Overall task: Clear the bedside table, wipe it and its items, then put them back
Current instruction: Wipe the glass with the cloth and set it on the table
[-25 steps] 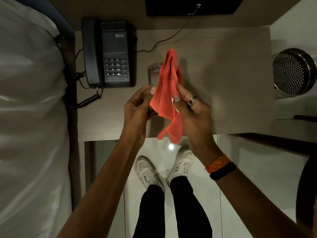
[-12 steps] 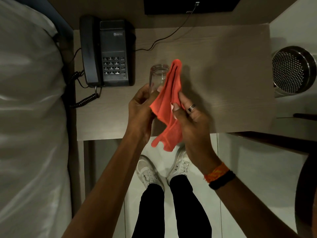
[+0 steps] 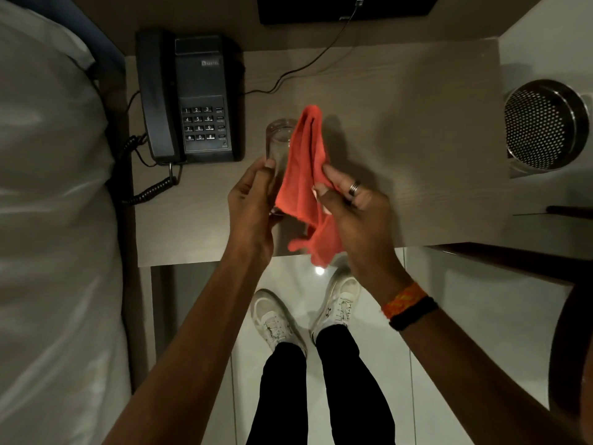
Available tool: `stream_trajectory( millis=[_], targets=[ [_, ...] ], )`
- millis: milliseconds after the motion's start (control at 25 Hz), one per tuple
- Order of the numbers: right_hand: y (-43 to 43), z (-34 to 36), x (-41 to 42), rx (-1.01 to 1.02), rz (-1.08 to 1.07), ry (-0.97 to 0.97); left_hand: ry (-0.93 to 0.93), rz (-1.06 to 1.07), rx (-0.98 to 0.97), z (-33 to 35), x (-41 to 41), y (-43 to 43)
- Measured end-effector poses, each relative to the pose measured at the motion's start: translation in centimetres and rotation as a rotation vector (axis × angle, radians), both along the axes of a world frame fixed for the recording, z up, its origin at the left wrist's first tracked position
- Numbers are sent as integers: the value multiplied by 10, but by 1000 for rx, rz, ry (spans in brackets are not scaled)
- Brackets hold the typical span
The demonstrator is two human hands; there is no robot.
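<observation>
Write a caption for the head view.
Left hand grips a glass, right hand holds a red cloth against it, above bedside table.

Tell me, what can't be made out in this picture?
Head view only:
- Glass: its right side and base are hidden by the red cloth and the left hand.
- Telephone: the brand label is too small to read.
- Dark panel: cut off by the top edge.

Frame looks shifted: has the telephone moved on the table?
No. The telephone still sits at the bedside table's back-left corner, beside the bed; only the camera view shifted.
</observation>
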State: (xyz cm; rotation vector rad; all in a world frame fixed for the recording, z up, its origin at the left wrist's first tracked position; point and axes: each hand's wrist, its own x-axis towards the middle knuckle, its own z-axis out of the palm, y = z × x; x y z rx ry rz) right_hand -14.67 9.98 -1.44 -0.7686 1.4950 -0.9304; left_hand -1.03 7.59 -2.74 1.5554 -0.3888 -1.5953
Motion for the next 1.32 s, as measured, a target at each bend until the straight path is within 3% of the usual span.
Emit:
stream_trajectory(
  millis=[280, 360, 480, 560, 640, 720, 800, 840, 960, 1040, 1160, 1320],
  targets=[
    [11, -1, -11, -242, -122, 451, -106, 58, -33, -18, 27, -15],
    [16, -20, -5, -353, 16, 712, -125, 61, -35, -20, 33, -13],
    [24, -60, 0, -291, 503, 804, -145, 72, -24, -22, 37, -6],
    [24, -70, -1, -280, 602, 791, -156, 52, -17, -23, 36, -2],
    [16, -62, -6, -218, 423, 655, -150, 0, -29, -22, 29, 1],
    [-2, -49, -17, -89, 188, 400, -106, -52, -29, -17, 13, 1],
    [-25, -33, -29, 92, 92, 24, -49, -98, -27, -12, -10, -5],
    [-37, -28, -37, 135, 102, -84, -20, -125, -29, -10, -23, -11],
    [-68, -16, -73, 83, 219, -154, 19, -260, -139, -14, -53, -37],
    [-92, -16, -115, 15, 338, -122, -30, -412, -280, -27, -79, -67],
    [-135, -29, -172, -54, 502, 184, -169, -603, -452, -37, -129, -117],
    [-168, -52, -213, -169, 317, 486, -253, -680, -653, -46, -194, -174]
  ],
)
